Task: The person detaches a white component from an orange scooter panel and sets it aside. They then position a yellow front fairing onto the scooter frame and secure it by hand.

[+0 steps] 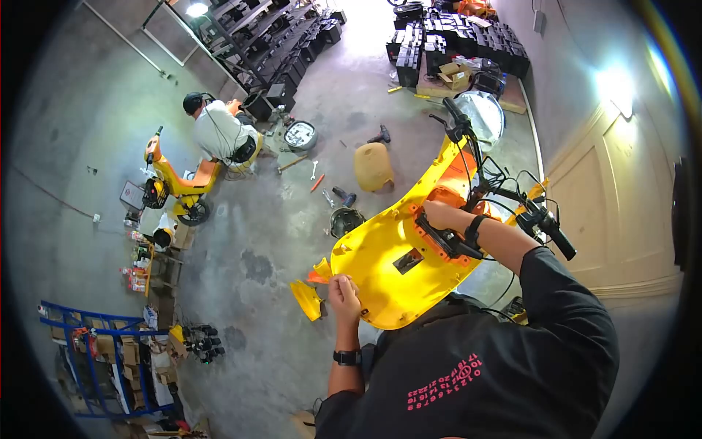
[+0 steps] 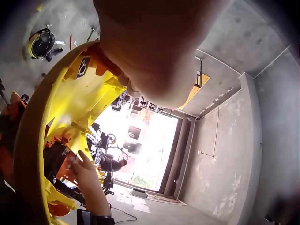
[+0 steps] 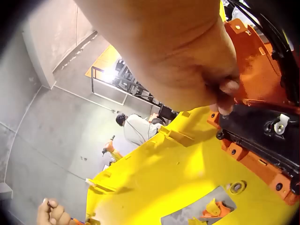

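A large yellow scooter body panel point(image 1: 380, 252), with a rectangular cutout, spans the space in front of the person. My left hand point(image 1: 344, 298) is at its near left edge, fingers curled and thumb over the rim. Across the panel, my right hand point(image 1: 442, 214) reaches to the orange frame point(image 3: 258, 70) beside a black part point(image 3: 258, 126). Its fingertips bend down at the corner of that black part in the right wrist view; I cannot tell whether they pinch something small. A silver clip point(image 3: 281, 124) sits on the black part.
Handlebars point(image 1: 512, 190) with loose cables rise beyond the right arm. Tools, including a cordless drill point(image 1: 344, 196), and a tan cover point(image 1: 374, 166) lie on the floor. Another person point(image 1: 223, 132) sits near a small yellow scooter point(image 1: 189, 179). A blue rack point(image 1: 102, 358) stands lower left.
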`<state>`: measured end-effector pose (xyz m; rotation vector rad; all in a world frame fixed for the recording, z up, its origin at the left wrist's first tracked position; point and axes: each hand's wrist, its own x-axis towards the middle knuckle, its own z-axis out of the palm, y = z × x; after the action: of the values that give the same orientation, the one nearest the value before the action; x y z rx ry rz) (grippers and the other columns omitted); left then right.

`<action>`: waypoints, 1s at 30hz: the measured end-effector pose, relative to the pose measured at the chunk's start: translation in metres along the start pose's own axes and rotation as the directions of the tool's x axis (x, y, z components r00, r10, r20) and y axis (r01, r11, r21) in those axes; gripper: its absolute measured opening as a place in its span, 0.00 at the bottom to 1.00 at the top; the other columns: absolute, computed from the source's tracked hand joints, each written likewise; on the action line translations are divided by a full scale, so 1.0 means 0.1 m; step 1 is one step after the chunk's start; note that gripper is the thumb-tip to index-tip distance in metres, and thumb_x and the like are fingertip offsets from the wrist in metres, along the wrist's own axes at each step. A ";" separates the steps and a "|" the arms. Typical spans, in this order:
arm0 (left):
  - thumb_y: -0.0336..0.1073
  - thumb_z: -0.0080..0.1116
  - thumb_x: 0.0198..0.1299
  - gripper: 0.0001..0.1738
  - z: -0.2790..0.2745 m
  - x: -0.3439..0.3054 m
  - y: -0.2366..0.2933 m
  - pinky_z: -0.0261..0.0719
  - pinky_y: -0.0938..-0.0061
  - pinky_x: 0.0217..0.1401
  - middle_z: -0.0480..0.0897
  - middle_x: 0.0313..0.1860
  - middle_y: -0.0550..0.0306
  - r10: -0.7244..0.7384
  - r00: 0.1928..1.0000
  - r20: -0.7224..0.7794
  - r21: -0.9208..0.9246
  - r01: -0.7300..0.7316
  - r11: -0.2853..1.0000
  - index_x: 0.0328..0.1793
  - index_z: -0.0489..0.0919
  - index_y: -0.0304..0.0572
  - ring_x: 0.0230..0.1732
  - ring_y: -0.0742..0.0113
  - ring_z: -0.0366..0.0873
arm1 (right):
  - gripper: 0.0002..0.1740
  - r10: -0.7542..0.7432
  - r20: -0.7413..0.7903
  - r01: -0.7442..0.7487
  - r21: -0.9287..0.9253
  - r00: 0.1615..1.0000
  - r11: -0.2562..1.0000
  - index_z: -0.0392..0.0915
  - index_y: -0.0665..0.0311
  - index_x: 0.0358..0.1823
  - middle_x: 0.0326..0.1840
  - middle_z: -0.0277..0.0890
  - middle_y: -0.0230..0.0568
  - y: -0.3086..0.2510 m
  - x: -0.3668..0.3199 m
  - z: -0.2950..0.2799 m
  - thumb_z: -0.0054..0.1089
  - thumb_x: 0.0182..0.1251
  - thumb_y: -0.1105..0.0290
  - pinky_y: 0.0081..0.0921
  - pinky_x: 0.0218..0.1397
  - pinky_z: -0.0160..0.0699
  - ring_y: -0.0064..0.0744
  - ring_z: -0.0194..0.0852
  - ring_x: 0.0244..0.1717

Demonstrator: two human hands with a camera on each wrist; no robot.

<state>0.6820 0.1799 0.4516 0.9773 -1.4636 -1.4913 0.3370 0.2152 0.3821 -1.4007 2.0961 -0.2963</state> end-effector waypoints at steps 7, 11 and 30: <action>0.39 0.42 0.72 0.12 -0.03 0.03 -0.13 0.56 0.83 0.22 0.63 0.19 0.68 -0.002 1.000 -0.030 -0.013 0.001 1.000 0.37 0.68 0.41 0.19 0.82 0.58 | 0.13 -0.091 0.013 0.092 -0.090 0.996 0.992 0.81 0.62 0.45 0.42 0.81 0.51 0.07 0.20 0.14 0.52 0.61 0.71 0.41 0.47 0.77 0.51 0.80 0.44; 0.40 0.42 0.72 0.12 -0.05 0.03 -0.15 0.57 0.83 0.24 0.64 0.20 0.68 -0.026 0.999 -0.020 0.008 0.026 1.000 0.38 0.68 0.40 0.20 0.82 0.59 | 0.12 -0.123 -0.013 0.120 -0.164 0.992 0.979 0.82 0.62 0.44 0.41 0.81 0.51 0.13 0.24 0.23 0.52 0.62 0.71 0.42 0.48 0.76 0.52 0.79 0.44; 0.40 0.43 0.73 0.12 -0.04 0.05 -0.17 0.56 0.83 0.22 0.64 0.20 0.68 0.046 0.999 -0.018 0.102 -0.044 0.994 0.40 0.68 0.41 0.19 0.82 0.58 | 0.11 -0.130 0.012 0.126 -0.351 0.991 0.928 0.80 0.65 0.41 0.38 0.82 0.47 -0.12 0.10 0.12 0.49 0.65 0.70 0.36 0.43 0.81 0.45 0.82 0.43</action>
<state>0.6833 0.1734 0.4348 1.0107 -1.5494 -1.3824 0.3502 0.2030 0.3746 -1.7496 2.1447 0.0251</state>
